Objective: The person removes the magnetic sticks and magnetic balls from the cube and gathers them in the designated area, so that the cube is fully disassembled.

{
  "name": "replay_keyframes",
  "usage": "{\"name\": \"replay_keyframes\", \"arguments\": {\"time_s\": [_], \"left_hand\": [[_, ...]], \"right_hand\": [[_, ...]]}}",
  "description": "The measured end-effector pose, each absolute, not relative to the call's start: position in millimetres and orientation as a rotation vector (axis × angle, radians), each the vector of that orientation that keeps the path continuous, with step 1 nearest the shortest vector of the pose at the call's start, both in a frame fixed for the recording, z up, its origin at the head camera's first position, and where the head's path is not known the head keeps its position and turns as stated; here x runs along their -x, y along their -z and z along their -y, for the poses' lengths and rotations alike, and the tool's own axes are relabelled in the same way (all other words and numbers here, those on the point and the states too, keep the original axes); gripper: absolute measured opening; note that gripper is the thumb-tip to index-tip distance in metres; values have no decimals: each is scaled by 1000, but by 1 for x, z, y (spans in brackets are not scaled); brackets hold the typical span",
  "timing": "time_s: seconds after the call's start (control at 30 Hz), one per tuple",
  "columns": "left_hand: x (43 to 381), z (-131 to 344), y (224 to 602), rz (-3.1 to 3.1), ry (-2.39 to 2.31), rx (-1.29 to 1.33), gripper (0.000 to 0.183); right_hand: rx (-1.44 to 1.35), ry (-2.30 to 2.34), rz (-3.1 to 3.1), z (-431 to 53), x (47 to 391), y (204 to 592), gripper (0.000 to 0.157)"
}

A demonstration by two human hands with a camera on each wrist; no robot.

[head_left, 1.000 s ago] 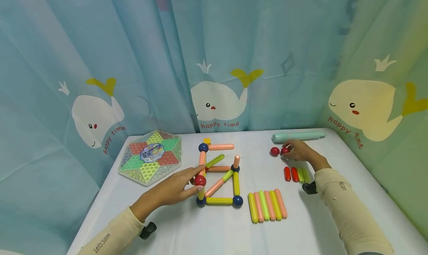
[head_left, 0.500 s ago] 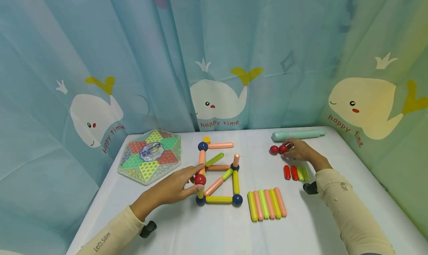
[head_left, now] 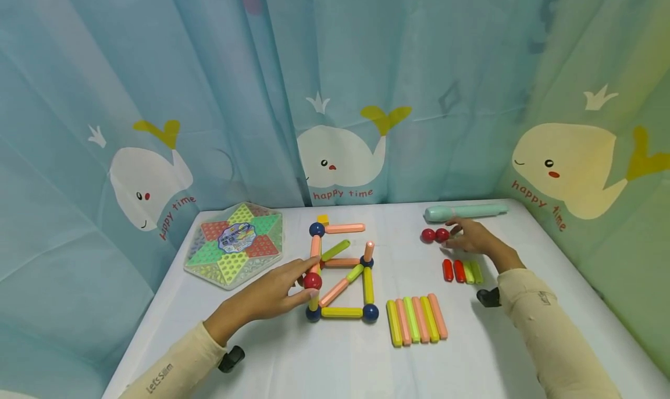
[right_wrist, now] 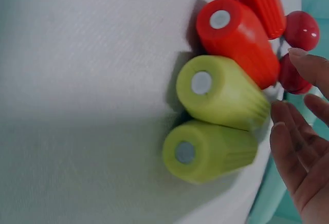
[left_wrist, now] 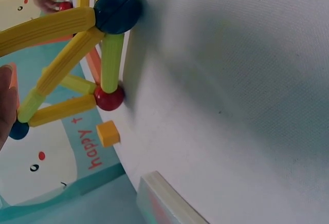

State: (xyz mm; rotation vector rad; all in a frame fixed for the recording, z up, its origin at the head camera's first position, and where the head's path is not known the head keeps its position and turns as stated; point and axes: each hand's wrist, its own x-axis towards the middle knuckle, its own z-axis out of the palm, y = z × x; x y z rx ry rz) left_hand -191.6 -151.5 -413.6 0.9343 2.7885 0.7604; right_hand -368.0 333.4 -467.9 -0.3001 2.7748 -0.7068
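My left hand (head_left: 277, 289) holds a red ball (head_left: 313, 281) at the near-left of a frame of magnetic sticks and dark blue balls, thumb and fingers on either side. In the left wrist view only its fingertips (left_wrist: 6, 103) show, beside the frame's yellow sticks (left_wrist: 49, 29). My right hand (head_left: 469, 236) is at the back right with its fingers loosely spread, just right of two red balls (head_left: 435, 235) lying side by side. In the right wrist view the thumb is close to the nearer ball (right_wrist: 293, 75); contact is unclear. Short red sticks (right_wrist: 236, 41) and short green sticks (right_wrist: 221, 90) lie nearer the camera.
Several long sticks (head_left: 417, 320) lie in a row at the front right. A star-patterned game board (head_left: 234, 245) is at the left. A teal cylinder (head_left: 464, 212) lies along the back edge; a small yellow cube (head_left: 323, 219) sits behind the frame. A curtain (head_left: 345, 67) hangs behind the table.
My right hand has moved the right-hand red ball slightly left, up against the other one, then let go and eased back to the right. The left hand has stayed in place.
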Motion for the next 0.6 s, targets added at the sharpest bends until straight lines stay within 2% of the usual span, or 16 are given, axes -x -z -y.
{"name": "replay_keyframes", "arguments": {"time_s": [0.23, 0.43, 0.6], "left_hand": [[190, 152, 413, -2786, -762, -936, 68], [191, 152, 414, -2793, -776, -971, 66], [192, 151, 414, -2788, -781, -972, 66]], "right_hand": [[482, 858, -2881, -318, 347, 445, 61], [709, 969, -2787, -263, 324, 432, 45], [780, 970, -2650, -217, 312, 441, 45]]}}
